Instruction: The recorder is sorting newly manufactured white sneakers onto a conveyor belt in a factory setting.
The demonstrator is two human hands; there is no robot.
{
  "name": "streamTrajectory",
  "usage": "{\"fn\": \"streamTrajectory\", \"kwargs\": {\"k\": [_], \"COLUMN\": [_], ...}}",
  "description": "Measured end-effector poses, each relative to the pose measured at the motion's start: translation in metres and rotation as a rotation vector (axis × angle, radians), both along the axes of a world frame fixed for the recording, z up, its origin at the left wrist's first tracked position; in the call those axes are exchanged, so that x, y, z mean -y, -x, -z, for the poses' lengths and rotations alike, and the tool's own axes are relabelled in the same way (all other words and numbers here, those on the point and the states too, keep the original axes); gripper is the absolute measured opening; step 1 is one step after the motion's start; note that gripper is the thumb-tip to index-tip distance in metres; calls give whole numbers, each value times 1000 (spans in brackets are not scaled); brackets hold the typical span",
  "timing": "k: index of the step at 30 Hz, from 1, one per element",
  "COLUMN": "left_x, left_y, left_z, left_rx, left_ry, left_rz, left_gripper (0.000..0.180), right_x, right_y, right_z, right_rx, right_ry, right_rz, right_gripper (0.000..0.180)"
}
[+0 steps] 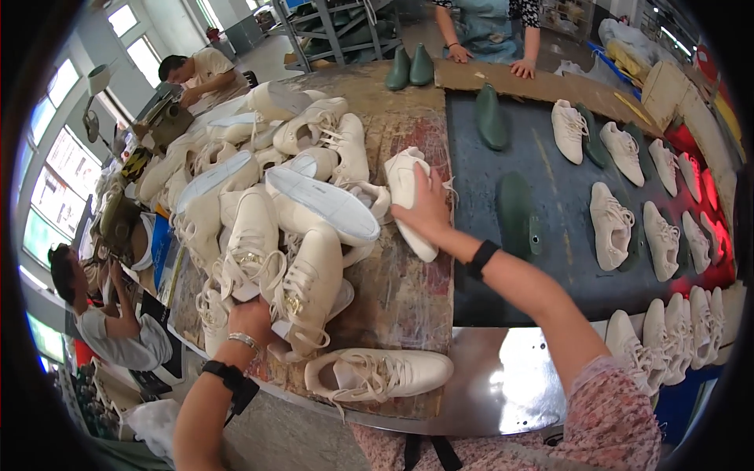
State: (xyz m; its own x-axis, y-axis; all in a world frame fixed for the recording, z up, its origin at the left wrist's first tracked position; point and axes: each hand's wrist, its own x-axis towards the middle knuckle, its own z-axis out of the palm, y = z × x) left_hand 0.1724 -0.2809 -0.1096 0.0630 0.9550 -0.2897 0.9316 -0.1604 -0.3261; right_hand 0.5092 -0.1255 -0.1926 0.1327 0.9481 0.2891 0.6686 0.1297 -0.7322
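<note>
My right hand (428, 206) is wrapped round a cream lace-up sneaker (402, 177) and holds it over the wooden table, just left of the dark belt. At the near side of a heap of similar sneakers, my left hand (253, 323) grips a sneaker (253, 228) at its heel opening; some of its fingers are hidden. That sneaker stands toe up, with laces and a small gold tag. A second tagged sneaker (314, 275) leans beside it, close to the same hand. One sneaker (393, 375) lies on its side near the table's front edge.
The dark belt (471, 286) carries green shoe lasts (492, 118) and cream sneakers (611, 228), some under red light. More sneakers (628, 345) stand along the near right. Another person's hands (522, 68) rest at the far edge. Two people work at the left.
</note>
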Motion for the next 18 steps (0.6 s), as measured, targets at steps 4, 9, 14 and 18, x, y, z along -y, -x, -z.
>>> {"fn": "streamTrajectory", "kwargs": {"k": [4,9,14,18], "left_x": [4,10,-2,12], "left_y": [0,-13,-27,-4], "left_z": [-5,-10,-13,-6], "left_rx": [58,-77,-91,-5], "left_ry": [30,65,165,2], "left_rz": [7,-30,48,82], "left_gripper": [70,46,28,26], "right_x": [-42,-172,-220,-239], "right_y": [-4,-103,-234,-198], "right_z": [-5,25,53,36], "right_rx": [-4,438,531,579], "right_ry": [-10,-451,-68,187], "right_rz": [82,208,31,31], "right_gripper": [89,68,70,73]}}
